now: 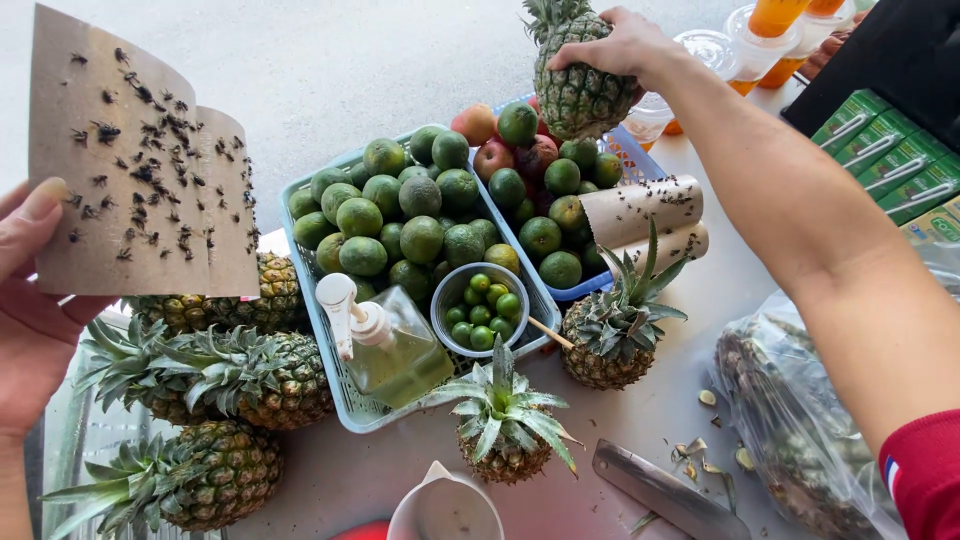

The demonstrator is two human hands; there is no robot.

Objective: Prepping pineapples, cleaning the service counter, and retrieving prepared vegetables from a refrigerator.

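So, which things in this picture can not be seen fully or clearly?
All in the head view:
- Knife: the handle end is cut off by the bottom edge.
- White jug: the lower part is cut off by the bottom edge.
- Plastic bag: the wrinkled film blurs what is inside.
- Right hand: the pineapple hides its fingertips.
- Drink cups: the tops are cut off by the top edge.

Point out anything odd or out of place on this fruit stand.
The left hand holds a brown sticky sheet dotted with dead flies. A second rolled fly paper lies on the fruit in the blue basket. Peel scraps litter the table by the knife.
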